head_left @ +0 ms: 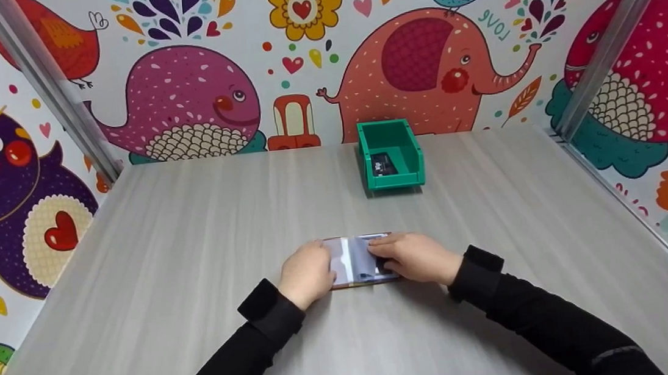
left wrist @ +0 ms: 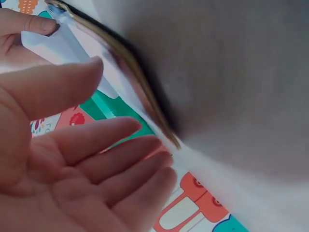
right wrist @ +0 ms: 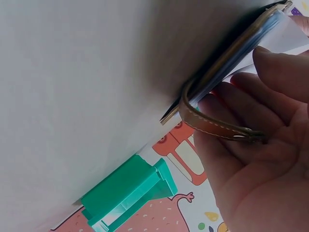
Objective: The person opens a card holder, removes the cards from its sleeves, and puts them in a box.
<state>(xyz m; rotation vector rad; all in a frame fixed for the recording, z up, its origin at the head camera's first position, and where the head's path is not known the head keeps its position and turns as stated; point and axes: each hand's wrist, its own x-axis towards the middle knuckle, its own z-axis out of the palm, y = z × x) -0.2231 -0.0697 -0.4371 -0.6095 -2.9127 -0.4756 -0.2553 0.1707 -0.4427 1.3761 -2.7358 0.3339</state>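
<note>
An opened card holder (head_left: 341,263) with clear plastic sleeves and a brown-edged cover lies on the table in the head view. My left hand (head_left: 308,274) rests at its left edge; in the left wrist view, that hand's fingers (left wrist: 116,166) are nearly straight along the cover edge, with the thumb held apart. On the right side, my right hand (head_left: 414,256) holds the sleeves, a lifted sleeve (head_left: 363,259) curving beside its fingertips. A brown stitched strap (right wrist: 212,123) with a metal snap crosses in front of the right fingers.
Behind the card holder, a green open-front bin (head_left: 394,180) stands near the back wall, with a small black item (head_left: 382,164) inside. Printed walls (head_left: 291,63) with cartoon animals border the pale table (head_left: 192,238) at the back and sides.
</note>
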